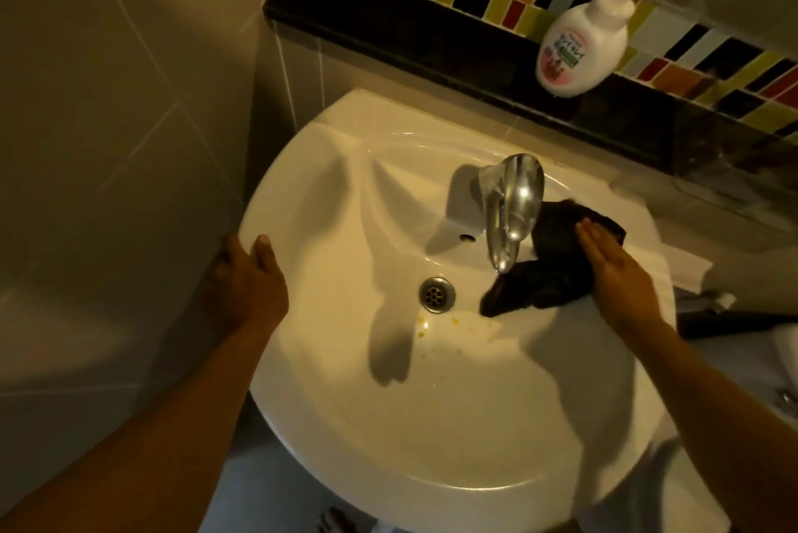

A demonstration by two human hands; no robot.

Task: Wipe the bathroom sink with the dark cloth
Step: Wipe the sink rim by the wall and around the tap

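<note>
Dim, warm yellowish light falls from the upper right, throwing hard shadows of the tap across the sink. Glare glints on the chrome; the wide-angle edges bend and blur

white sink, dark cloth over rim

White ceramic sink: round, glossy basin, fills centre and lower frame, flat back edge toward upper frame. Metal drain at basin bottom, mid-frame. A few yellowish specks on the white just below and right of the drain.

The dark cloth is near-black and crumpled, right of centre. Its upper part lies on the ledge just right of the chrome faucet. The rest is draped down the inner wall. Its lower corner points at the drain, near it but not touching.
</note>
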